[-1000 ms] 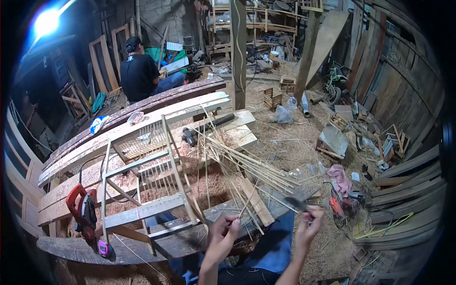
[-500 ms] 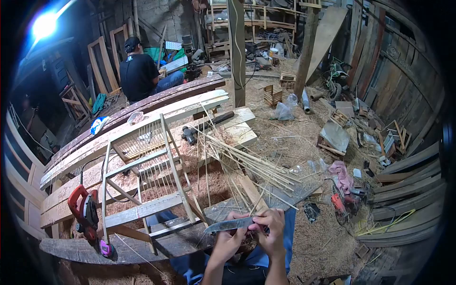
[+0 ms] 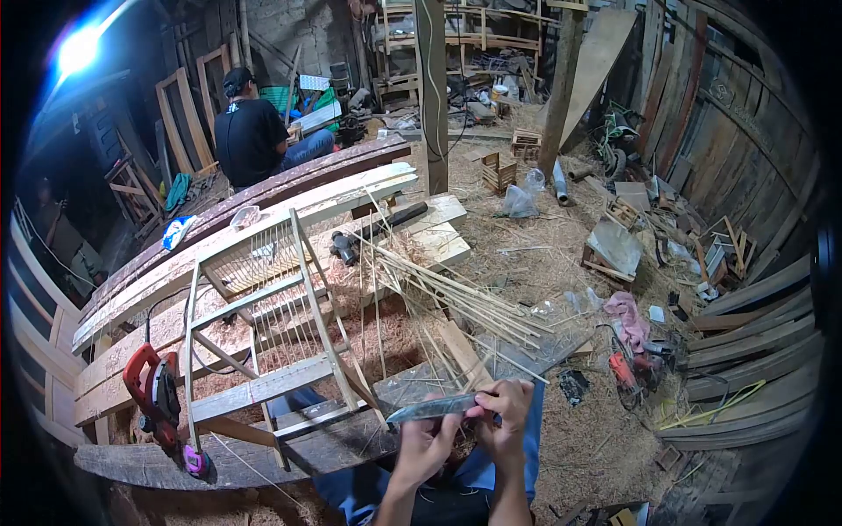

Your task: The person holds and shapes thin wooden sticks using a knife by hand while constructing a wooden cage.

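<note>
A broad knife blade (image 3: 431,408) points left above the bench edge, its handle hidden inside my right hand (image 3: 503,419), whose fingers are closed. Just below the blade, my left hand (image 3: 424,451) has its fingers curled close to my right hand; whatever thin piece it may hold is hidden. Thin wooden strips (image 3: 465,302) lie fanned out beyond my hands, beside a short flat board (image 3: 465,352). To the left stands a wooden frame (image 3: 263,386) with thin slats.
A red power tool (image 3: 154,394) and a purple tape measure (image 3: 196,459) sit at the left. A hammer-like tool (image 3: 345,248) lies on the planks. Another person (image 3: 248,136) sits at the back left. A red tool (image 3: 624,370) and pink cloth (image 3: 626,321) are on the floor, right.
My hands have come together from apart, and the knife has moved left with my right hand. Over the last half second they have barely shifted.
</note>
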A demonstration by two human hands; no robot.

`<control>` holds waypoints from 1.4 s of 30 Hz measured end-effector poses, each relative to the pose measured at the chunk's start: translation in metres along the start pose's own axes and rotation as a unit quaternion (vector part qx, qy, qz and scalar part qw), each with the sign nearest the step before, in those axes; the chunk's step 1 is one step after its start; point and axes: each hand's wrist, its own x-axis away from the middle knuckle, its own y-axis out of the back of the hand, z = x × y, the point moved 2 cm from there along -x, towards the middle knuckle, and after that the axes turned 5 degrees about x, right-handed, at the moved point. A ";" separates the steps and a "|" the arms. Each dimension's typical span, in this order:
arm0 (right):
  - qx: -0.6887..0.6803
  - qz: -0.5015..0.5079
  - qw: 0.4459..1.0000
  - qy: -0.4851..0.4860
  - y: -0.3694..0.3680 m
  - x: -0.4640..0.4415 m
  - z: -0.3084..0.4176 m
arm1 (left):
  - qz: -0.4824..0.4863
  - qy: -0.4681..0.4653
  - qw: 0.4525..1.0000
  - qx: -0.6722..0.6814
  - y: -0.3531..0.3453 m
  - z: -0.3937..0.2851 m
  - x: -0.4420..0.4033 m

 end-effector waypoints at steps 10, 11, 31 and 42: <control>0.023 -0.163 0.973 -0.162 0.045 0.020 -0.054 | -0.053 0.100 0.987 0.111 0.005 -0.025 -0.003; 0.034 -0.134 0.981 -0.138 0.039 0.016 -0.046 | -0.022 0.089 0.989 0.116 0.000 -0.019 -0.004; 0.000 -0.017 1.000 0.000 0.006 -0.006 0.015 | 0.009 0.020 0.999 0.023 -0.006 -0.011 0.004; 0.123 -0.168 0.948 -0.242 0.058 0.050 -0.100 | -0.058 0.083 0.992 0.072 0.026 -0.041 0.011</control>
